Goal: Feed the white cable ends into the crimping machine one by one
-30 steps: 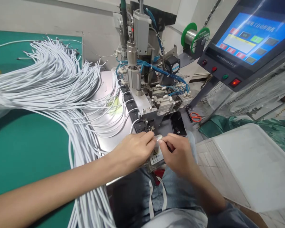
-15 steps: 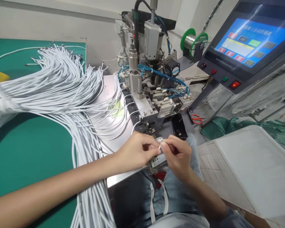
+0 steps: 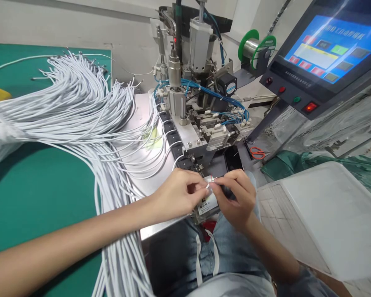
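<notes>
My left hand [image 3: 181,192] pinches a white cable [image 3: 208,186] close to its end, just in front of the machine [image 3: 185,123]. Thin wires, one of them red, spread from the cable's tip. The fingertips of my right hand [image 3: 236,196] are closed on these wire ends [image 3: 213,180], right beside my left fingertips. Below both hands is a small device with a white label [image 3: 207,205]. White cables run in a row into the black holders [image 3: 173,138] along the machine's left side.
A large bundle of white cables [image 3: 64,111] lies on the green mat [image 3: 43,181] at left. To the right are a screen panel [image 3: 330,49], a solder spool [image 3: 252,47], red scissors [image 3: 257,153], a phone [image 3: 234,159] and a white tray [image 3: 336,214].
My right hand has shifted slightly right and up, its fingers more stretched. The red wire at the cable tip shows more clearly. The whole view has moved a little.
</notes>
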Tool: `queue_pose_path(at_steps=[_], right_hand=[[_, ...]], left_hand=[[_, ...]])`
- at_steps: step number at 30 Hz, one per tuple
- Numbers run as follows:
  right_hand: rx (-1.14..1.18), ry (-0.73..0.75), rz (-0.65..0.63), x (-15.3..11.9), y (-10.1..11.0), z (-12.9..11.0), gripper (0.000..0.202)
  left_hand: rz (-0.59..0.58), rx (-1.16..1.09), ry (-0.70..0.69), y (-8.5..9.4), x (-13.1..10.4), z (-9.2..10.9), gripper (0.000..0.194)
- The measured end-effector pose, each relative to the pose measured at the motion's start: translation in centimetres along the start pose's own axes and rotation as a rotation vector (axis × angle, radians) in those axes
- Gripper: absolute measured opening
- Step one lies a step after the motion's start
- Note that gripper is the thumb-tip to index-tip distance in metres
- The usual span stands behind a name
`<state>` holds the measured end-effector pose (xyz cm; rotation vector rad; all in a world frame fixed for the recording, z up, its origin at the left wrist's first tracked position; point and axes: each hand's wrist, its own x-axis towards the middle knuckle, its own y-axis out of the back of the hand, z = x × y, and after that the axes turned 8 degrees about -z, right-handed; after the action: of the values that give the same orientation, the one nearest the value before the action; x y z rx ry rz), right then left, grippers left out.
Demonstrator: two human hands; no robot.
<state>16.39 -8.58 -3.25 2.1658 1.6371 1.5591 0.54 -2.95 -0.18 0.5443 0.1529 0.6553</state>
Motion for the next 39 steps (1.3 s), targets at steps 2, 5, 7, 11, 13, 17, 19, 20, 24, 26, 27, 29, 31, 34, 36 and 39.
queue_pose_path(at_steps=[2,5,7,11,13,17,19,20,24,26,27,29,31,34,36,39], right_hand=[[0.106,-0.117,-0.040,0.2,0.0,0.0,0.008],[0.297,-0.292,-0.165,0.5,0.2,-0.1,0.008],[0.372,-0.335,-0.207,0.7,0.4,-0.1,0.009],[0.426,-0.342,-0.220,0.9,0.6,-0.4,0.010],[0.419,-0.334,-0.225,1.1,0.5,-0.4,0.010],[0.427,-0.375,-0.313,1.7,-0.2,1.1,0.012],[0.460,-0.404,-0.365,2.1,-0.9,2.3,0.013],[0.474,-0.411,-0.383,2.2,-1.2,2.9,0.013],[0.490,-0.452,-0.391,2.4,-2.5,4.4,0.015],[0.507,-0.507,-0.362,2.4,-3.0,4.7,0.015],[0.523,-0.538,-0.352,2.4,-3.2,4.8,0.015],[0.559,-0.595,-0.346,2.4,-3.5,4.9,0.017],[0.591,-0.648,-0.347,2.4,-3.7,5.0,0.018],[0.631,-0.717,-0.337,2.5,-4.0,5.0,0.018],[0.659,-0.758,-0.348,2.6,-4.0,4.9,0.019],[0.710,-0.836,-0.402,2.8,-3.8,5.0,0.020]], left_hand=[[0.000,0.006,-0.004,0.1,0.0,-0.1,0.023],[-0.008,0.018,-0.025,0.2,0.1,-0.1,0.022],[-0.013,0.024,-0.043,0.2,0.1,-0.1,0.022],[-0.019,0.042,-0.085,0.1,0.1,-0.2,0.021],[-0.034,0.071,-0.119,0.3,0.1,-0.2,0.023],[-0.090,0.336,-0.160,1.3,0.3,-0.4,0.027],[-0.116,0.504,-0.110,1.8,0.5,-0.7,0.025],[-0.125,0.564,-0.076,1.9,0.6,-0.9,0.025],[-0.126,0.676,-0.022,2.1,1.0,-1.8,0.025],[-0.101,0.664,-0.025,2.0,1.2,-2.2,0.026],[-0.090,0.648,-0.027,1.9,1.3,-2.4,0.026],[-0.067,0.613,-0.035,1.9,1.4,-2.7,0.026],[-0.049,0.586,-0.049,1.9,1.4,-2.9,0.026],[-0.042,0.594,-0.047,1.9,1.3,-3.0,0.027],[-0.051,0.636,-0.026,1.8,1.2,-3.0,0.028],[-0.056,0.710,-0.005,1.6,1.1,-3.1,0.029]])
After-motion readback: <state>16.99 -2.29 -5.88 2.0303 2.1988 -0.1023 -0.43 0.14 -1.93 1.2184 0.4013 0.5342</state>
